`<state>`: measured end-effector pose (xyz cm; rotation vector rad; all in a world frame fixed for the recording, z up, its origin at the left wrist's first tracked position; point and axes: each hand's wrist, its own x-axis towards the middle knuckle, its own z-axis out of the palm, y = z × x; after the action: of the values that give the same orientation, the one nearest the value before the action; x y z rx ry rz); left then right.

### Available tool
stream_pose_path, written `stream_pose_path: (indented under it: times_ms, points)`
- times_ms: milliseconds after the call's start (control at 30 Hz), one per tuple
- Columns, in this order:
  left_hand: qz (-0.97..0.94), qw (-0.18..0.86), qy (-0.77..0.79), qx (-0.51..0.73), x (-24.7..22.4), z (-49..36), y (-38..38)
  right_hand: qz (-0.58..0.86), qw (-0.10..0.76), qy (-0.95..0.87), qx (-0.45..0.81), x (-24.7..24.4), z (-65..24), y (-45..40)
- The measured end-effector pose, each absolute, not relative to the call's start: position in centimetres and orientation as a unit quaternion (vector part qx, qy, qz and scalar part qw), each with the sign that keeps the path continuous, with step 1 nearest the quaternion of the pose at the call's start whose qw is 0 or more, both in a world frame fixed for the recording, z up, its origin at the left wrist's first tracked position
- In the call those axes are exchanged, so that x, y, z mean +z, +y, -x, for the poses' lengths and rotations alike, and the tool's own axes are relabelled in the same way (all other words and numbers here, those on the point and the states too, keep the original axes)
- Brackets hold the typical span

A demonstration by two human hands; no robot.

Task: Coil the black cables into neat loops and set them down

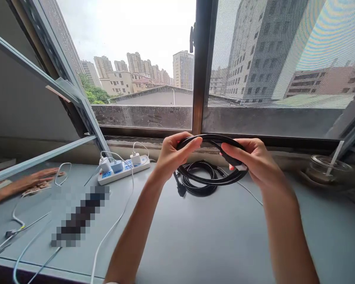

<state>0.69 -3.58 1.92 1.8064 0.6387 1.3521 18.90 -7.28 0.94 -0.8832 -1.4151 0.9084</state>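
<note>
- Above the grey desk [213, 236], close to the window sill, both hands are holding a coiled black cable [213, 157] clear of the surface.
- Left hand [173, 156] is clamping the left side of the coil, thumb on top and fingers wrapping underneath.
- Right hand [251, 159] is gripping the right side, fingers closing over the loops near what looks like a pale band or tag; cannot tell exactly what that is.
- Some loops are hanging lower, and a black plug end [181, 190] is dangling just above the desk.
- Handling judgement: cable is looking light, flexible but springy, with a smooth jacket that is likely to slip; loops are probably wanting to spread unless pinched on opposite sides, as both hands are doing now.
- Surface: the desk is appearing flat, matte and smooth.
- Left of the hands, a white power strip [122, 169] is lying with chargers plugged in, and white charging leads [115, 221] are trailing toward the near edge.
- A pixelated dark object [79, 217] is lying near those leads.
- Far left, another person's hand [38, 178] is resting on the desk.
- Right of the hands, a clear plastic cup [325, 167] with a straw is standing by the window [195, 79], which is showing city blocks outside.
</note>
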Motion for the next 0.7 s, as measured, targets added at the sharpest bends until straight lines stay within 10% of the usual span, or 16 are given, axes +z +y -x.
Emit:
stream_pose_path:
  times_ms: [300,600,700]
  points:
    - [-0.746,0.187,0.304,0.562,0.4,-0.9,-1.2,0.319,0.506,-0.627,0.5,1.0,-18.6,-6.9]
    - [-0.749,0.233,0.365,0.501,-0.8,-1.7,-0.4,0.552,0.402,-0.731,-0.012,-1.0,-18.7,-4.8]
    - [-0.742,0.28,0.396,0.463,-1.6,-2.1,0.0,0.581,0.331,-0.744,-0.009,-1.6,-18.2,-3.6]
